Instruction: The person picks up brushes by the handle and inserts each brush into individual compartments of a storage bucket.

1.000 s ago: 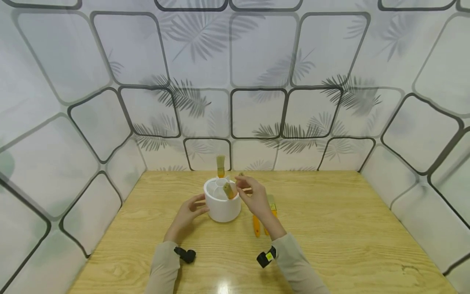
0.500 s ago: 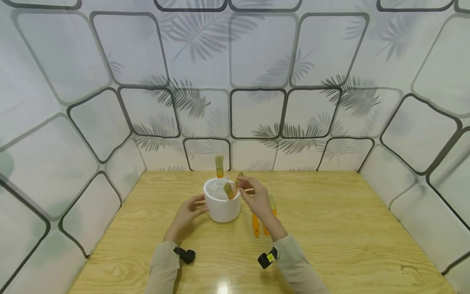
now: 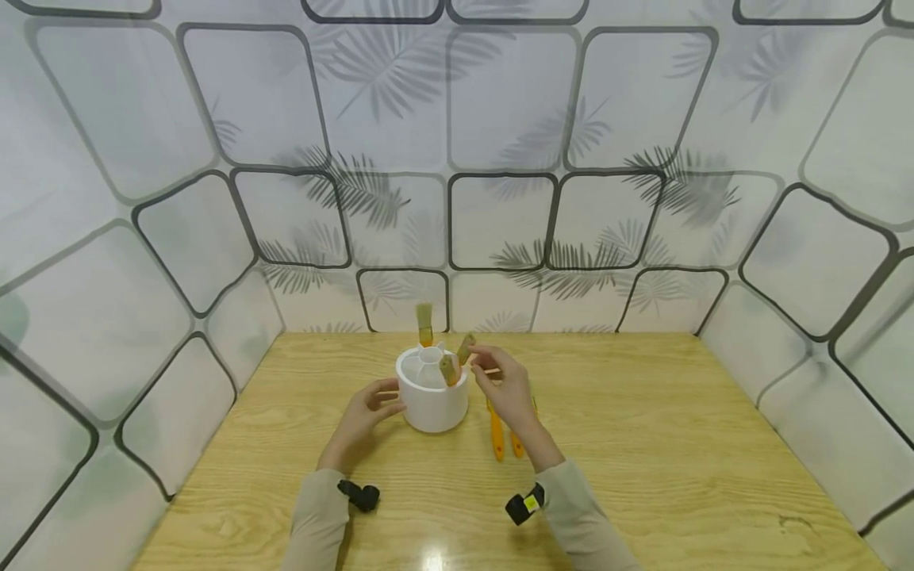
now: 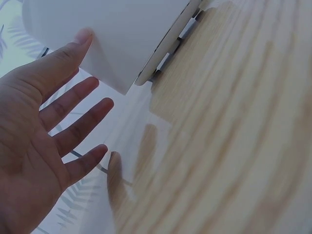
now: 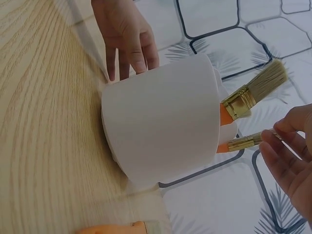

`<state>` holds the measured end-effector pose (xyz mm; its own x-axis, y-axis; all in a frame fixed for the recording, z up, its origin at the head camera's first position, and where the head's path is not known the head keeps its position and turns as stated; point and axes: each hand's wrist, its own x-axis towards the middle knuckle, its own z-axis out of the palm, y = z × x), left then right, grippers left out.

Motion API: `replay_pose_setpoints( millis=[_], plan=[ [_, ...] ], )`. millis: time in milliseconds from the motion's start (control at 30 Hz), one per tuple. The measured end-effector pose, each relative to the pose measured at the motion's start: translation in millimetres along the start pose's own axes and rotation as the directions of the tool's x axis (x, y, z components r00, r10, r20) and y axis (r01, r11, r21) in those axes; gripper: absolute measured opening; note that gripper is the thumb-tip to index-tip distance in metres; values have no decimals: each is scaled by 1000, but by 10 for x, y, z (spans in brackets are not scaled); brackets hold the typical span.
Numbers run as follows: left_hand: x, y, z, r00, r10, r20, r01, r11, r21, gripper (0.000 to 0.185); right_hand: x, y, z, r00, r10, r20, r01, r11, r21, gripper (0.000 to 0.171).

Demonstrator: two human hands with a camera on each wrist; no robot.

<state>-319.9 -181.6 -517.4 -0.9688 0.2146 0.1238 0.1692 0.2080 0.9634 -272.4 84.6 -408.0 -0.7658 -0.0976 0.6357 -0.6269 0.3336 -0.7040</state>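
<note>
A round white organizer (image 3: 433,408) with inner dividers and a central ring stands on the table. Three orange-handled paintbrushes stand in it, bristles up: one at the back (image 3: 424,321), one at the front right (image 3: 448,369) and one leaning at the right rim (image 3: 466,349). My left hand (image 3: 373,408) lies along its left side, fingers spread and thumb against the wall (image 4: 78,44). At the right rim, my right hand (image 3: 503,385) has thumb and index finger apart, fingertips right at the leaning brush's bristles (image 5: 251,140).
Two more paintbrushes with orange handles (image 3: 497,434) lie on the wooden table (image 3: 643,452), right of the organizer and partly behind my right hand and wrist. A patterned cloth wall (image 3: 500,222) encloses the table's back and sides.
My right hand has drawn slightly to the right, uncovering the leaning paintbrush at the rim. The back paintbrush has tilted a little left. My left hand stays in place.
</note>
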Motion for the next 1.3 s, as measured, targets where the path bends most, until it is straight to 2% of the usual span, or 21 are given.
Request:
replay_pose_setpoints(
  millis=[267, 567, 800, 933, 1067, 1200, 1300],
  plan=[
    [-4, -4, 7, 1000, 7, -12, -7, 1000, -3, 50, -13, 15, -23, 1000, 17, -12, -17, 1000, -2, 25],
    [-13, -17, -7, 1000, 28, -13, -28, 999, 20, 49, -56, 83, -93, 997, 79, -21, -79, 997, -23, 23],
    [-24, 25, -16, 1000, -1, -6, 1, 1000, 10, 46, -100, 186, -159, 996, 73, -47, -74, 997, -33, 24],
    [-73, 161, -7, 1000, -5, 4, 5, 1000, 8, 43, -122, 366, -168, 995, 69, -67, -71, 997, -40, 25],
    [-124, 289, 2, 1000, -17, 8, 17, 999, 29, 41, -139, 591, -168, 991, 103, -80, -107, 993, -49, 25],
    [-132, 311, 4, 1000, -22, 10, 22, 999, 32, 41, -162, 679, -200, 989, 117, -86, -122, 991, -47, 24],
    [-99, 237, 3, 1000, -18, -1, 18, 999, 33, 42, -183, 723, -229, 989, 121, -85, -126, 991, -54, 23]
  ],
)
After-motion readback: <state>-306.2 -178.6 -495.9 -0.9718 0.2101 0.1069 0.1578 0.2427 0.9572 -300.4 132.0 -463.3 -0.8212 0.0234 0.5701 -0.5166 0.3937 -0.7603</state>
